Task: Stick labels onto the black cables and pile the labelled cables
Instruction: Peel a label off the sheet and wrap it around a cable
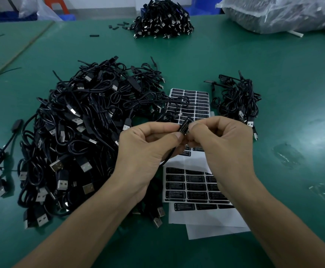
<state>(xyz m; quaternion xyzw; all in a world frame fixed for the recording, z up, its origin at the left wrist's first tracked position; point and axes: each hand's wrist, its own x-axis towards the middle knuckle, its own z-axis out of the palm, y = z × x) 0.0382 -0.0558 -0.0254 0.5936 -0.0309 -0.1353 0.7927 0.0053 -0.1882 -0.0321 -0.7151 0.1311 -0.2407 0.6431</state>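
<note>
The left hand [150, 146] and the right hand [222, 141] both pinch the small block of one black cable [168, 156] above the label sheets [193, 188] near the green table's [289, 89] middle. Its label [184, 127] and those on the sheets read "LED CONTROLLER". Three heaps of cables lie around: a large pile [80, 132] toward the left edge, a small pile [237, 99] just right of the sheets and a third pile [162, 20] at the far edge, with bare surface toward the right and near edges.

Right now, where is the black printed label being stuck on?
Head view, centre: the black printed label is pinched between left hand and right hand, over the white label sheets, right of the large black cable heap.
</note>
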